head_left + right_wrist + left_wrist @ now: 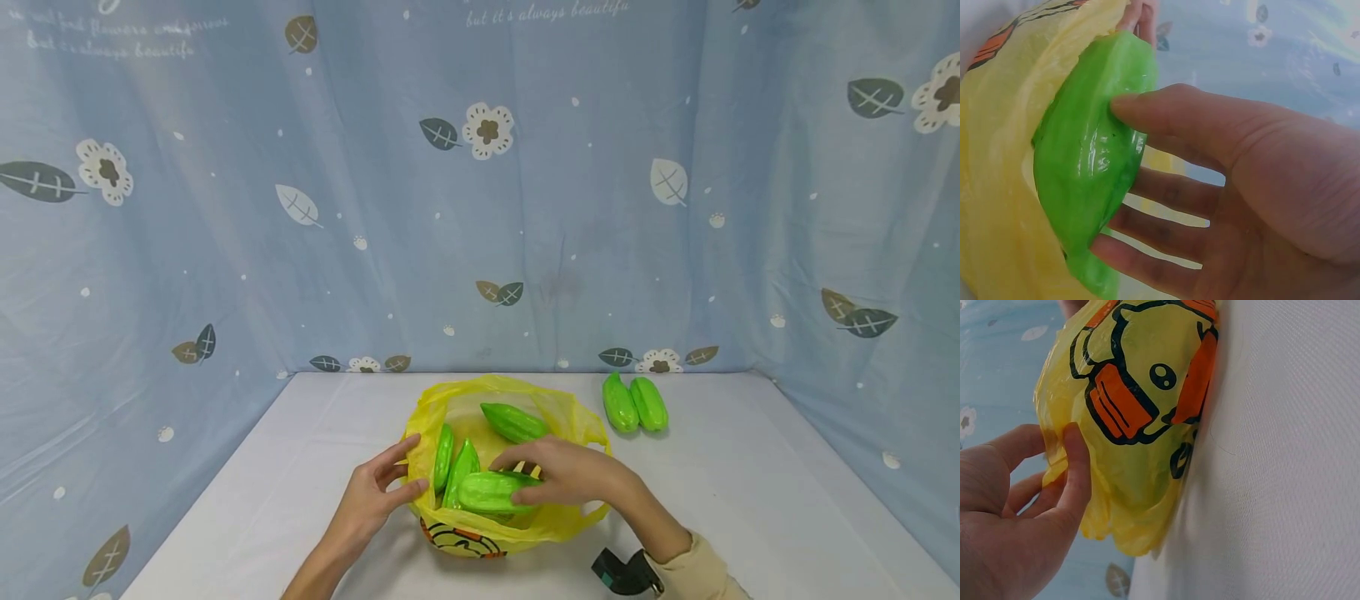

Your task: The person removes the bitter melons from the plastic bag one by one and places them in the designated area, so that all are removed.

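A yellow plastic bag (pixel 427 417) with a duck print (pixel 1141 381) stands with its mouth open in the middle of the table. My left hand (pixel 378 492) pinches the bag's left edge between thumb and fingers. Inside the bag's mouth, my right hand (pixel 568 472) grips a glossy green ridged gourd (pixel 1091 137), thumb on one side and fingers on the other. Close by in the bag lie more such gourds: one at the back (pixel 513 422) and two along the left side, a slanted gourd (pixel 461 471) and a partly hidden gourd (pixel 444 457).
Two more green gourds, a left one (pixel 620 404) and a right one (pixel 649 405), lie side by side on the white table (pixel 750 500), behind and right of the bag. A blue patterned curtain (pixel 562 208) closes off the back and sides. A black device (pixel 626 573) sits at my right wrist.
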Available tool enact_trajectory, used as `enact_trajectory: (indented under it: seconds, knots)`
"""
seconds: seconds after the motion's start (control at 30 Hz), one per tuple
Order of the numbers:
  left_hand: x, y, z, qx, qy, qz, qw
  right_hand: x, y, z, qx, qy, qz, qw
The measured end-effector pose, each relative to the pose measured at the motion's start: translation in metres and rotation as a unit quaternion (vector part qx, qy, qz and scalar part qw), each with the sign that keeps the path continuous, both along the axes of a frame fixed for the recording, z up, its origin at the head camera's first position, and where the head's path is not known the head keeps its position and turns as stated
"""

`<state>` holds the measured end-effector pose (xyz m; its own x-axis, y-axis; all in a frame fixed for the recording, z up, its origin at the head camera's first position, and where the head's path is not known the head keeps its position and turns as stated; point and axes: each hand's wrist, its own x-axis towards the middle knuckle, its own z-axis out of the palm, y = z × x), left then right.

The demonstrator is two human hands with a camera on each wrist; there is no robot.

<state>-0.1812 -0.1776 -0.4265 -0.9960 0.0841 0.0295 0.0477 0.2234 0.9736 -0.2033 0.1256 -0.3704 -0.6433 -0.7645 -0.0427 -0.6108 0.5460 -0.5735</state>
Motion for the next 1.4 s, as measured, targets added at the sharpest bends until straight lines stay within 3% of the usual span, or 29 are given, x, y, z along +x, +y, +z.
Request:
enact_trajectory:
  seconds: [0.27,0.9,1.4]
  knots:
    - [0.000,0.000,-0.001,-0.002,-0.002,0.001,1.0000,0.001,0.005,0.007,-0.017,-0.013,-0.025,0.9995]
    - [0.000,0.000,-0.001,-0.003,-0.005,0.002,1.0000,-0.005,0.021,0.020,-0.061,0.056,-0.038,0.9958]
    - [-0.001,-0.001,0.000,-0.002,-0.004,0.000,1.0000,-0.007,0.039,0.027,-0.087,0.073,-0.065,0.9914]
